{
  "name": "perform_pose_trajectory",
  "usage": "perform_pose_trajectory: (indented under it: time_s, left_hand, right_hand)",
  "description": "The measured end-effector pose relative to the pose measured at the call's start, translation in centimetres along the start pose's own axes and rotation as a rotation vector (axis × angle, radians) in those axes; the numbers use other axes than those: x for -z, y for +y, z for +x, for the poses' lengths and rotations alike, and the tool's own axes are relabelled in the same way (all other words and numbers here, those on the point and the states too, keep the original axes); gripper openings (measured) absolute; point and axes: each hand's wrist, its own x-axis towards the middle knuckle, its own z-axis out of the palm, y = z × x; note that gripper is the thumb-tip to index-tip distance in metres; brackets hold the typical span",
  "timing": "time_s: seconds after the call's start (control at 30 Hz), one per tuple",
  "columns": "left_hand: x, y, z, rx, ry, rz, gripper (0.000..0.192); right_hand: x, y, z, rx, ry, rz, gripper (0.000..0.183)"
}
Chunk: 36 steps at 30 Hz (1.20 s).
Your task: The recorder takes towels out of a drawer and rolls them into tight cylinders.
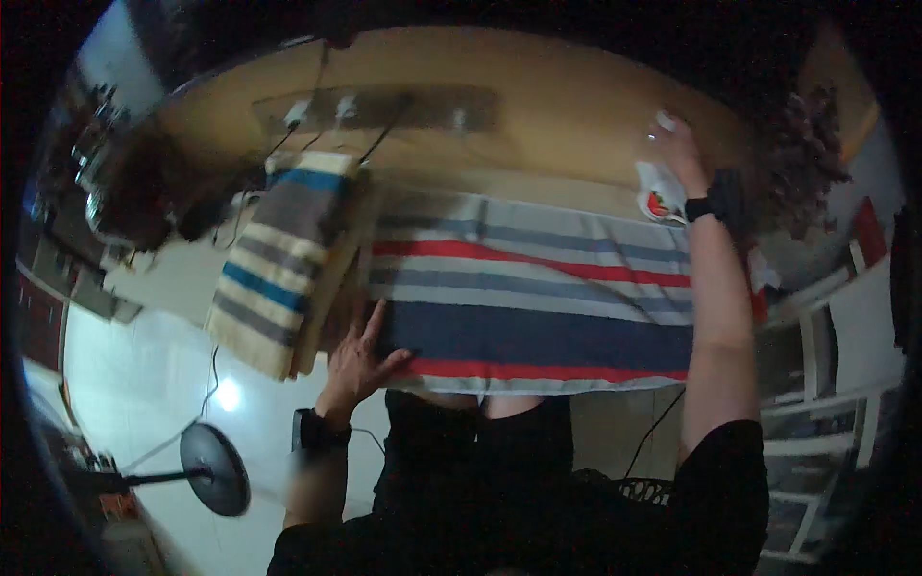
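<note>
A striped cloth [533, 288] in white, grey, red and navy lies spread over the table before me, its near edge close to my lap. My left hand [360, 360] rests with fingers apart on its near left corner. At the left stands a folded cream, grey and blue striped cloth [270, 266]. My right hand [677, 144] is raised past the far right corner, by the wall. Something small and white shows at its fingertips; whether it is held is unclear. Just below that hand is a white item with a red print [657, 191], partly behind the wrist.
On the wall behind the table, plugs and cables hang from a power strip [374, 108]. A round black stand base [215, 469] is on the floor at the lower left. White shelving [814, 446] stands at the right, below a dark leafy plant [810, 165].
</note>
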Motion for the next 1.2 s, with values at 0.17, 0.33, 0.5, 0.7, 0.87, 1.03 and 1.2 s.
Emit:
perform_pose_trajectory:
  time_s: [0.17, 0.33, 0.5, 0.7, 0.87, 1.03, 1.2]
  left_hand:
    - [-0.4, -1.4, -0.6, -0.097, 0.158, 0.011, 0.077]
    - [-1.4, -2.5, -0.8, -0.059, 0.257, -0.084, 0.064]
    - [-2.3, -2.7, -0.8, 0.043, 0.616, 0.024, 0.048]
    - [-2.8, -3.0, -0.8, -0.046, 0.663, 0.098, 0.039]
    - [-1.9, -4.6, -1.8, 0.142, 0.223, -1.009, 0.032]
    - [-1.4, -4.9, -3.6, -0.015, 0.196, -1.148, 0.031]
    - [2.0, -2.2, -3.6, 0.259, 0.118, -1.204, 0.033]
  right_hand:
    - [-0.7, -3.5, -2.8, 0.167, 0.062, -0.154, 0.049]
    - [1.0, -11.3, -12.7, 0.374, 0.155, -0.089, 0.049]
    - [0.1, -18.0, -24.9, 0.466, 0.09, 0.242, 0.054]
    - [-4.2, -21.1, -31.0, 0.518, 0.059, 0.414, 0.04]
    - [-6.1, -22.9, -33.6, 0.63, 0.08, 0.332, 0.039]
    - [-7.8, -23.5, -36.6, 0.631, -0.051, 0.273, 0.035]
    - [-7.7, -23.4, -38.0, 0.561, -0.17, 0.414, 0.045]
